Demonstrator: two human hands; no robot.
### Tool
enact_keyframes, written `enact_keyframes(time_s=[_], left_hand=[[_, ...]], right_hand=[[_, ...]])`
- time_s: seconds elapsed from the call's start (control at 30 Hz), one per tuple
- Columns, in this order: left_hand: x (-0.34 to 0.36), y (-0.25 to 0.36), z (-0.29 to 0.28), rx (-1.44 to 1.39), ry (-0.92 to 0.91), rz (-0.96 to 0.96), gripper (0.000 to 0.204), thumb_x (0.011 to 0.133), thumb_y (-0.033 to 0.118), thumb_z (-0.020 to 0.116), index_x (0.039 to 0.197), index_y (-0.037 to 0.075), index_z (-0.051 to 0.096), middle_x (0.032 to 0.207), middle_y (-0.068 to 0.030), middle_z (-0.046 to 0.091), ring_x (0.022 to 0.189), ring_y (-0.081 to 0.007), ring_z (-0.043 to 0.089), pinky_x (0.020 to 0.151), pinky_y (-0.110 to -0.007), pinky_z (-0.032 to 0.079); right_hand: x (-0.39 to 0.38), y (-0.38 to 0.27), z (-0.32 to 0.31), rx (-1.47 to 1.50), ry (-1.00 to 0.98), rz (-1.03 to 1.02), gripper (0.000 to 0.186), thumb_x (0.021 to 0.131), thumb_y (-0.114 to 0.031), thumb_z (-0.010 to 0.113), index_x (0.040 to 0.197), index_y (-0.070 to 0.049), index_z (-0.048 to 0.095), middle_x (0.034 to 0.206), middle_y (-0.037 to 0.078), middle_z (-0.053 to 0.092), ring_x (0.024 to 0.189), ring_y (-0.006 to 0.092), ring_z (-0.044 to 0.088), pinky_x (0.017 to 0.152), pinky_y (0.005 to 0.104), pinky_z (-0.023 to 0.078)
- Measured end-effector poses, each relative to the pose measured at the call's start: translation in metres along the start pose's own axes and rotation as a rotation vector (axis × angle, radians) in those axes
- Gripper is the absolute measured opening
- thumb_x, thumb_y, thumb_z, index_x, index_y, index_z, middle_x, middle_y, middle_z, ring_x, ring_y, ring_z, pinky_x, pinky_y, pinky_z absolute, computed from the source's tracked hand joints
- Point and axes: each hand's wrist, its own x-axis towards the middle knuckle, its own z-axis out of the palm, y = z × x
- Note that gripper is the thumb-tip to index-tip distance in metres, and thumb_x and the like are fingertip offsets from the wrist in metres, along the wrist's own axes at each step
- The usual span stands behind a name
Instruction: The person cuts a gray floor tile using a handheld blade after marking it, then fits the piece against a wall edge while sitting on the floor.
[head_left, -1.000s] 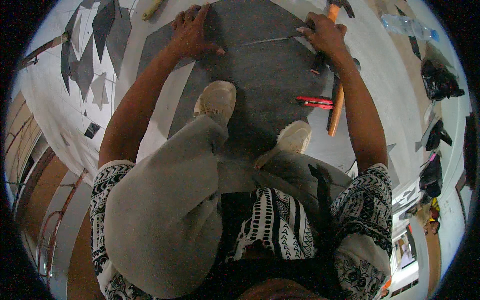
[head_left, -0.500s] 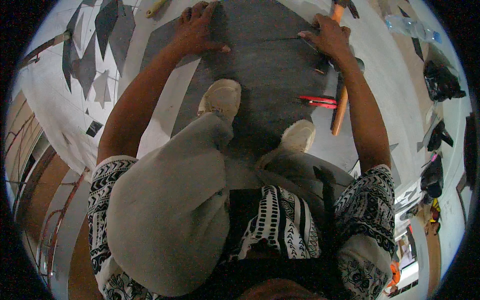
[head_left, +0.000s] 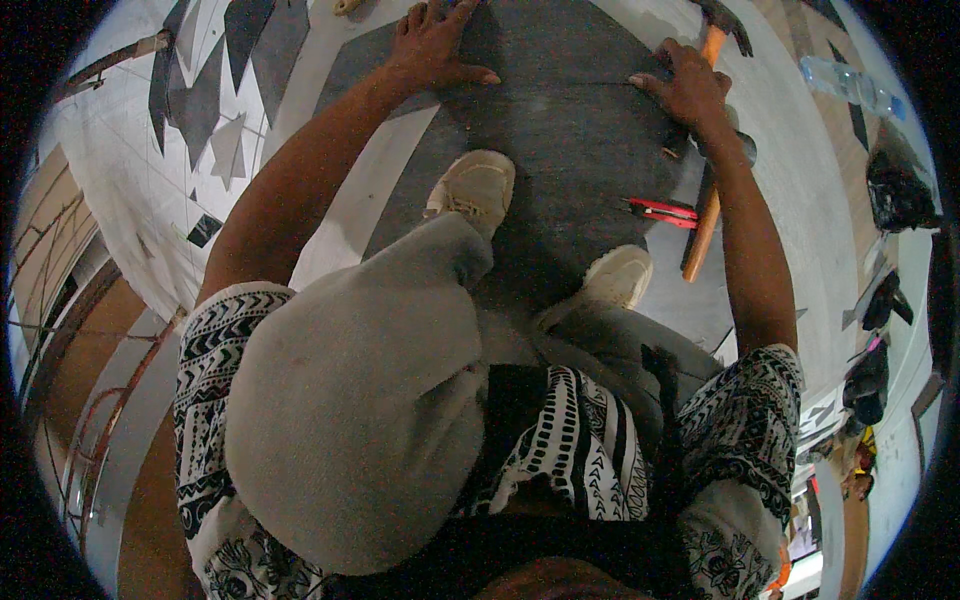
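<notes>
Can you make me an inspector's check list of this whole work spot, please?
Surface: dark grey panels with a thin line running across, under both cream shoes.
Job's things: claw hammer with orange handle; red utility knife beside an orange-handled tool, partly hidden by the right forearm.
Clutter: clear bottle with blue cap; black plastic bag; grey pointed pieces at left.
Grips: left grip spread on the panels; right grip on their right side, by the hammer, fingers bent.
Cables: nothing seen for certain.
Surroundings: white tiled floor at left; far edges blurry.
</notes>
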Motion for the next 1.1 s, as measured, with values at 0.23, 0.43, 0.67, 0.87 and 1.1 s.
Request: enact_keyframes(time_s=[0.23, 0.43, 0.67, 0.87, 1.1], left_hand=[[0.023, -0.005, 0.030, 0.360, 0.083, 0.100, 0.118, 0.063, 0.055, 0.088, 0.159, 0.026, 0.025, 0.155, -0.0147, 0.035, 0.130, -0.0491, 0.044, 0.106, -0.068, 0.040], [0.032, -0.003, 0.035, 0.216, 0.143, 0.194, 0.131, 0.052, 0.040, 0.096, 0.160, 0.031, 0.023, 0.156, -0.0121, 0.032, 0.130, -0.0491, 0.043, 0.099, -0.073, 0.043], [0.027, 0.002, 0.034, 0.179, 0.021, 0.087, 0.131, 0.056, 0.043, 0.096, 0.161, 0.033, 0.018, 0.160, -0.0108, 0.026, 0.135, -0.0519, 0.036, 0.097, -0.078, 0.039], [0.031, 0.004, 0.030, 0.199, -0.042, 0.072, 0.131, 0.059, 0.046, 0.095, 0.161, 0.035, 0.014, 0.163, -0.0096, 0.021, 0.140, -0.0543, 0.029, 0.096, -0.082, 0.035], [0.029, 0.018, 0.030, 0.136, -0.043, 0.008, 0.131, 0.060, 0.061, 0.090, 0.162, 0.031, 0.013, 0.165, -0.0140, 0.018, 0.143, -0.0570, 0.023, 0.098, -0.086, 0.026]], right_hand=[[0.001, -0.021, 0.004, -0.093, 0.004, 0.039, 0.068, 0.081, -0.059, 0.074, 0.130, -0.017, 0.055, 0.123, 0.011, 0.063, 0.118, 0.0335, 0.061, 0.089, 0.0578, 0.040], [-0.006, -0.016, 0.001, -0.078, 0.048, 0.033, 0.068, 0.081, -0.059, 0.074, 0.130, -0.016, 0.054, 0.121, 0.012, 0.063, 0.115, 0.0341, 0.062, 0.090, 0.0574, 0.040], [0.004, -0.014, -0.005, -0.096, -0.022, -0.025, 0.067, 0.080, -0.057, 0.075, 0.131, -0.018, 0.054, 0.115, 0.008, 0.067, 0.115, 0.0315, 0.063, 0.091, 0.0553, 0.040], [0.022, 0.017, 0.000, -0.005, -0.006, -0.148, 0.061, 0.083, -0.054, 0.074, 0.130, -0.018, 0.058, 0.121, 0.009, 0.068, 0.116, 0.0302, 0.063, 0.089, 0.0555, 0.044], [-0.031, 0.046, -0.067, -0.200, -0.214, -0.322, 0.041, 0.092, -0.027, 0.070, 0.129, -0.011, 0.061, 0.121, 0.013, 0.061, 0.116, 0.0332, 0.059, 0.097, 0.0476, 0.049]])
